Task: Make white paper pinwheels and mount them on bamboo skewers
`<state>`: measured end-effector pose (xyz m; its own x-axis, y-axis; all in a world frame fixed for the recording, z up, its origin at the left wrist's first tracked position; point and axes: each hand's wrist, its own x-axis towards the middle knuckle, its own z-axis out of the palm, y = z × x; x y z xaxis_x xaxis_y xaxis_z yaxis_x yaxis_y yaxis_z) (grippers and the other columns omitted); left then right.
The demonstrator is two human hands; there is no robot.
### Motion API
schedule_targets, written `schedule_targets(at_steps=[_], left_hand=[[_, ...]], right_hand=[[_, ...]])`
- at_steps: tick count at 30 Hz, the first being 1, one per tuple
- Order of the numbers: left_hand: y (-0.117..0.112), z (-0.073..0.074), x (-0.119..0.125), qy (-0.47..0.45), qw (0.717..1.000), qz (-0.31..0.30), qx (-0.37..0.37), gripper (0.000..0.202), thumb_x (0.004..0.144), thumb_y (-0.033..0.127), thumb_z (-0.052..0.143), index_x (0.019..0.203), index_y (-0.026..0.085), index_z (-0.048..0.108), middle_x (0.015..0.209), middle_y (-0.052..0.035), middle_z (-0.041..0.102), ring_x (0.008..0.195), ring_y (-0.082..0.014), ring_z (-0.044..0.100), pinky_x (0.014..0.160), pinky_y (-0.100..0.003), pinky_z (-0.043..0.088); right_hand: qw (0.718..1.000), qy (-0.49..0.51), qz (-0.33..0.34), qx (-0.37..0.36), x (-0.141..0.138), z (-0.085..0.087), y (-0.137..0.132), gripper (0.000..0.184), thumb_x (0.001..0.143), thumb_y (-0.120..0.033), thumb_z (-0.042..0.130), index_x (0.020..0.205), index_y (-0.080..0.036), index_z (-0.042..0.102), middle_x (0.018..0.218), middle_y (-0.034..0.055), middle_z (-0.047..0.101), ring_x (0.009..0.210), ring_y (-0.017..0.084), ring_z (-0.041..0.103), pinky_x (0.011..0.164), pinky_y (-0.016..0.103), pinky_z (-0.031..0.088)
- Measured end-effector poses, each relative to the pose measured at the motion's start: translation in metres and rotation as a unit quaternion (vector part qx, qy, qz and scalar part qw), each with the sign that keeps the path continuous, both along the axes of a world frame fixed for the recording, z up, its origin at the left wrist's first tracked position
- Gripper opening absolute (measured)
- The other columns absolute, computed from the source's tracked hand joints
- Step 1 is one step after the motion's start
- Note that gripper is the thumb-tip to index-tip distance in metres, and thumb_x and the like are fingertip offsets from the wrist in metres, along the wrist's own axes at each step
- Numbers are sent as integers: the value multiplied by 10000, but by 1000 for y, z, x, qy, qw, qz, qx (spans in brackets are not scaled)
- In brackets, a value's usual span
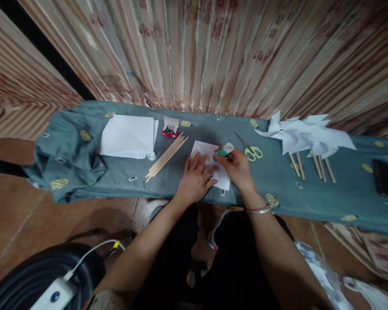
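Observation:
A creased white paper sheet (222, 181) lies on the cloth in front of me. My left hand (195, 181) rests flat on its left side, fingers spread. My right hand (237, 168) is closed around a glue stick (225, 150) with a green and white body, tilted over the paper. Whether its tip touches the sheet I cannot tell. Just right of that hand lie scissors (252, 152) with pale green handles. Left of the paper is a bundle of wooden sticks (167, 157), with a small red box (170, 128) of metal pins behind it.
A stack of white paper (127, 135) lies on the left of the cloth-covered table (181, 189). Several paper pinwheels (305, 133) on sticks lie at the right, and a dark phone (387, 178) is near the right edge. A pleated curtain (194, 56) hangs behind.

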<state>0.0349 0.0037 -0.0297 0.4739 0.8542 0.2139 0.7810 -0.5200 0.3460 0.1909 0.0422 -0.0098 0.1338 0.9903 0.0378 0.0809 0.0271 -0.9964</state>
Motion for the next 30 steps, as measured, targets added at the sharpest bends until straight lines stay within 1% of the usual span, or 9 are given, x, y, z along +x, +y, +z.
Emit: schedule_targets(at_steps=[6, 9, 11, 14, 17, 22, 27, 30], left_hand=[[-1, 1, 1, -4, 1000, 0, -8, 437, 906, 481, 507, 1292, 296, 595, 1484, -127, 423, 1434, -374, 254, 1135, -591, 221], [-1, 2, 1, -8, 1000, -1, -9, 433, 908, 478, 505, 1287, 292, 599, 1482, -130, 425, 1435, -373, 253, 1137, -592, 217], [-1, 2, 1, -9, 1000, -1, -12, 433, 908, 475, 505, 1287, 287, 599, 1484, -132, 425, 1436, -374, 253, 1137, -593, 218], [-1, 3, 1, -6, 1000, -1, -16, 442, 905, 470, 511, 1295, 275, 593, 1506, -136, 398, 1437, -379, 251, 1137, -594, 221], [-1, 4, 2, -2, 1000, -2, -20, 442, 906, 459, 515, 1296, 266, 591, 1523, -142, 375, 1438, -386, 247, 1135, -599, 220], [0, 3, 2, 2, 1000, -3, -24, 439, 904, 456, 520, 1294, 265, 590, 1492, -131, 426, 1440, -374, 249, 1133, -609, 219], [0, 3, 2, 5, 1000, -4, -23, 457, 906, 459, 513, 1313, 261, 576, 1513, -124, 400, 1438, -388, 245, 1136, -610, 210], [0, 3, 2, 4, 1000, -5, -26, 462, 908, 459, 509, 1318, 254, 571, 1503, -123, 417, 1435, -384, 253, 1140, -606, 205]], right_hand=[[999, -46, 8, 26, -1, -6, 1, 261, 685, -359, 750, 885, -218, 657, 883, 22, 712, 823, 184, 662, 811, 343, 515], [993, -114, 6, 25, 1, -5, -1, 276, 706, -407, 724, 888, -209, 659, 866, 39, 713, 781, 194, 660, 771, 350, 509], [982, -189, -1, 19, 3, -3, -2, 280, 718, -436, 706, 871, -206, 662, 830, 45, 711, 734, 199, 652, 723, 346, 499], [957, -289, -5, 12, 6, 2, -3, 261, 737, -450, 682, 816, -203, 655, 746, 41, 693, 654, 194, 623, 641, 325, 463], [941, -337, 3, 15, 6, 6, -4, 224, 750, -423, 674, 764, -203, 640, 674, 30, 670, 605, 187, 599, 597, 310, 423], [933, -359, 1, 20, 2, 8, -3, 192, 777, -400, 651, 787, -209, 633, 702, 44, 690, 650, 212, 629, 617, 321, 420], [936, -351, 7, 10, -2, 9, -3, 193, 789, -392, 655, 810, -200, 637, 738, 58, 700, 681, 226, 642, 640, 332, 427], [938, -345, 14, 9, -4, 10, -4, 204, 797, -392, 661, 830, -191, 653, 766, 69, 708, 700, 225, 647, 652, 331, 429]])
